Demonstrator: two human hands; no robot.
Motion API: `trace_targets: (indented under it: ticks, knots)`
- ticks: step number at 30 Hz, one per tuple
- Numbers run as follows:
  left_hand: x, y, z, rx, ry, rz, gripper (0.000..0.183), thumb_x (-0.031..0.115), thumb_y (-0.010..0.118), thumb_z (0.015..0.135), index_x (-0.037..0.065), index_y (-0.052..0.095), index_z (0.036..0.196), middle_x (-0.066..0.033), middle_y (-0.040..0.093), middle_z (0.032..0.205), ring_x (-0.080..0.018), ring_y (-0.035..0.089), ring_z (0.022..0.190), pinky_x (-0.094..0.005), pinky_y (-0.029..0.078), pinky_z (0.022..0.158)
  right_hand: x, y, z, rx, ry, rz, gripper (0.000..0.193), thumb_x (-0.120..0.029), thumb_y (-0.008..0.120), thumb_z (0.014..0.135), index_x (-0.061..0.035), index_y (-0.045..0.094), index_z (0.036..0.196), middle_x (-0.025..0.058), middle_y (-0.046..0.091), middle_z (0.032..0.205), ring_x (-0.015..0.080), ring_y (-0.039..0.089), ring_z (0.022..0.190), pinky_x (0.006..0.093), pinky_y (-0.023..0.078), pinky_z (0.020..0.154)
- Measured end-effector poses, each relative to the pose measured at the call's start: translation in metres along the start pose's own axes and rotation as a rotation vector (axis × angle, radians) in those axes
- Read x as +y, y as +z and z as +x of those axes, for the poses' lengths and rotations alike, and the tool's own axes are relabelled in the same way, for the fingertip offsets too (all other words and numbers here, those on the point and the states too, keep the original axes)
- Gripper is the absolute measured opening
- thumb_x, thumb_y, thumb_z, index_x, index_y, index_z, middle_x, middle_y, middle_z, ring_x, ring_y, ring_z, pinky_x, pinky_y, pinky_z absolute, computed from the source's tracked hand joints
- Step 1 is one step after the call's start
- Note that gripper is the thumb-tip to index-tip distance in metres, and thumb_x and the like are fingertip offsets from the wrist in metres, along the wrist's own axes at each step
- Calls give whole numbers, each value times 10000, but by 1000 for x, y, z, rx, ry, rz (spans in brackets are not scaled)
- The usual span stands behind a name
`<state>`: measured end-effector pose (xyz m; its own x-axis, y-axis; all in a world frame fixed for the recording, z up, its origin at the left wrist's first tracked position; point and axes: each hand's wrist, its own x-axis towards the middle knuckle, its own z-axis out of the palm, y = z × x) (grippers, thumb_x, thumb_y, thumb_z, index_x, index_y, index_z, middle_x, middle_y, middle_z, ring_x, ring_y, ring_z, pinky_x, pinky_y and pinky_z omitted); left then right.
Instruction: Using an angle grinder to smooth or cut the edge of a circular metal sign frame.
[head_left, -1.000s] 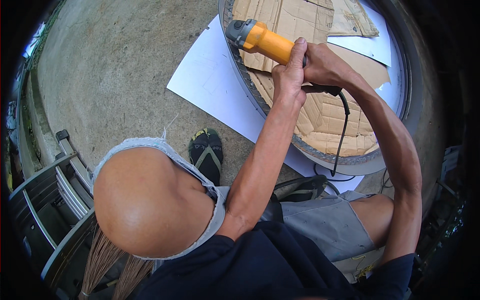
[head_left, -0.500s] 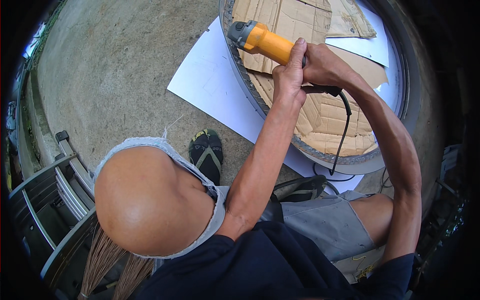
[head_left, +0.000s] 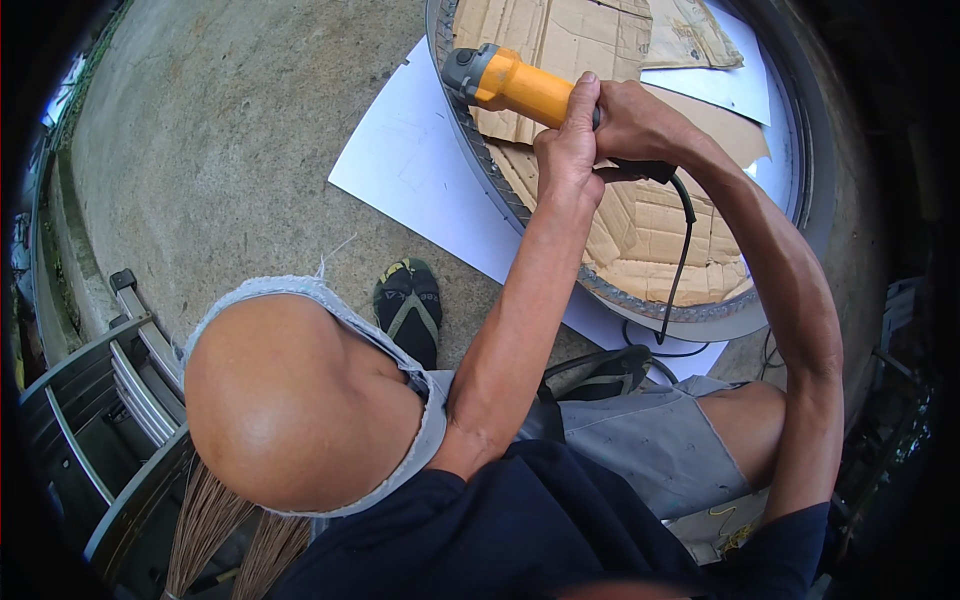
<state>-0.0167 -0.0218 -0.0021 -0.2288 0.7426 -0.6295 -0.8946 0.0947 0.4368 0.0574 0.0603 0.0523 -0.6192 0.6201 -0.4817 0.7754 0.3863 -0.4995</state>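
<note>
left hand (head_left: 568, 150) grips the orange grinder (head_left: 525, 88), right hand (head_left: 640, 120) closed round its rear end; the grinder's head lies over the left edge of the ring (head_left: 722, 322), contact unclear; cardboard (head_left: 635, 235) lies inside it; left sandal (head_left: 407, 295) bears pale lettering

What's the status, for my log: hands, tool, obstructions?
Left hand, right hand: gripping yellow power tool. Grey head at ring's left rim. Black cord hangs over cardboard.

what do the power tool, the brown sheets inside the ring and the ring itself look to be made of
Power tool: probably moulded plastic, by its smooth, satin orange body; its dull grey head may be metal. Brown sheets: matte cardboard, judging by the creases and ragged edges. Ring: perhaps metal, from its dull grey sheen, though plastic is possible.
</note>
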Motion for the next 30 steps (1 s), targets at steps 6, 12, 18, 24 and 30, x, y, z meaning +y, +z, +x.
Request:
trace_targets:
  ticks: [6, 12, 18, 24, 30]
  knots:
    - [-1, -2, 5, 9, -28, -3, 557, 364, 836, 860, -67, 649, 1160, -120, 684, 1066, -187, 677, 950, -325, 561, 867, -4, -2, -2, 51, -31, -40, 505, -336, 753, 703, 72, 700, 994, 266, 725, 844, 382, 733, 790, 438, 584, 745]
    - [-1, -5, 14, -28, -54, -6, 631, 376, 851, 839, -76, 618, 1212, -137, 678, 1101, -201, 680, 968, -337, 565, 882, -8, -6, -4, 12, 1, -14, 508, -338, 741, 709, 70, 697, 1009, 266, 730, 877, 385, 733, 828, 446, 578, 777]
    - [2, -3, 12, -202, -92, 219, 841, 643, 727, 843, -20, 523, 1318, -223, 634, 1179, -363, 660, 1104, -669, 575, 846, 0, -9, -7, 34, 53, 44, 646, -278, 806, 602, 54, 643, 1132, 222, 728, 885, 344, 733, 790, 397, 594, 723]
    - [-16, 9, -2, -219, -118, 309, 804, 592, 763, 841, -25, 527, 1299, -201, 626, 1171, -314, 664, 1043, -606, 580, 887, 26, -9, -33, 141, 52, 154, 615, -239, 815, 611, 54, 638, 1122, 197, 717, 851, 276, 728, 741, 365, 591, 654]
    - [-39, 19, -11, -231, -53, 245, 703, 505, 772, 870, -13, 539, 1284, -161, 628, 1154, -296, 649, 1073, -608, 569, 904, 46, -9, -48, 119, 3, 191, 629, -280, 834, 642, 71, 626, 1122, 207, 709, 892, 278, 704, 742, 373, 566, 675]
